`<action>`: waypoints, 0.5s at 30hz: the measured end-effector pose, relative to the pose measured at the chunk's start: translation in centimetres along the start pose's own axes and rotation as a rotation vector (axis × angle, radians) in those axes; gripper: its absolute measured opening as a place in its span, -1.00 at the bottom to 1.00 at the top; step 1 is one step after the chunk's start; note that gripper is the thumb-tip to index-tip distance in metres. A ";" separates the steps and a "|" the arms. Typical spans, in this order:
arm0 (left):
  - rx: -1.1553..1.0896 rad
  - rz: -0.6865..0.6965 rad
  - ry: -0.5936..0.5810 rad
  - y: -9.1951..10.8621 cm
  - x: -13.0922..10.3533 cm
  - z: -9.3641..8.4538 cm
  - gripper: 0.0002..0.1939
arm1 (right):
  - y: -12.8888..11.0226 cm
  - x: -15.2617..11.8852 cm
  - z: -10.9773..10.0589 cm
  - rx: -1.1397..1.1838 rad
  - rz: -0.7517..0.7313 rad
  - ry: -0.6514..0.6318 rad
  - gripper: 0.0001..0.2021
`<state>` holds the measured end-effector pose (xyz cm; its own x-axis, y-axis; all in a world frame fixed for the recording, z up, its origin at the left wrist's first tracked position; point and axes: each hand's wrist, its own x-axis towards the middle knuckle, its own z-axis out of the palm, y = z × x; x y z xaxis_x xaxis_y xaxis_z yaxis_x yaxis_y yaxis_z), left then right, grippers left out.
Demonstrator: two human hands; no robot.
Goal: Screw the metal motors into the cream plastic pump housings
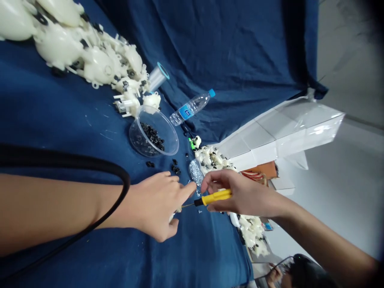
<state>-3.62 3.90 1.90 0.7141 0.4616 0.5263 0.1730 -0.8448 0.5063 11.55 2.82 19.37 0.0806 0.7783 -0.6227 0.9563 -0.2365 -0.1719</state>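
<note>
My right hand (228,192) grips a screwdriver with a yellow and black handle (214,197). Its thin shaft points left, to a small off-white plastic part (172,217) under my left hand (160,202). The left fingers are curled round that part and hide most of it. Just beyond the hands lies a heap of silvery screws (196,173), with a few loose ones near the screwdriver. Small black parts (175,167) are scattered beside my left knuckles. A clear plastic bowl (171,140) holds many more black pieces.
Off-white plastic housings (96,60) are piled at the upper left, beside a spool (159,77). A water bottle (193,107) lies on the blue cloth (60,112). More white parts (253,234) line the far side. A black cable (117,168) crosses my left forearm. Another person (303,272) is at lower right.
</note>
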 end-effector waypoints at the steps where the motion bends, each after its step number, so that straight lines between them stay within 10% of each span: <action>1: -0.005 -0.006 0.002 0.0 0.0 0.1 -0.55 | 0.1 -0.2 0.1 -0.022 0.000 0.023 -0.77; 9: -0.030 -0.008 -0.009 0.0 0.0 -0.1 -0.56 | 1.4 -1.2 0.7 -0.382 -0.447 0.146 -0.94; 15: -0.002 -0.004 -0.030 0.5 0.1 -0.2 -0.55 | 1.1 -0.6 1.4 -0.298 -0.273 0.161 -0.82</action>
<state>-3.62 3.58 2.28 0.7332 0.4567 0.5038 0.1743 -0.8424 0.5100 12.18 1.26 18.50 -0.1665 0.8755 -0.4536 0.9860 0.1508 -0.0707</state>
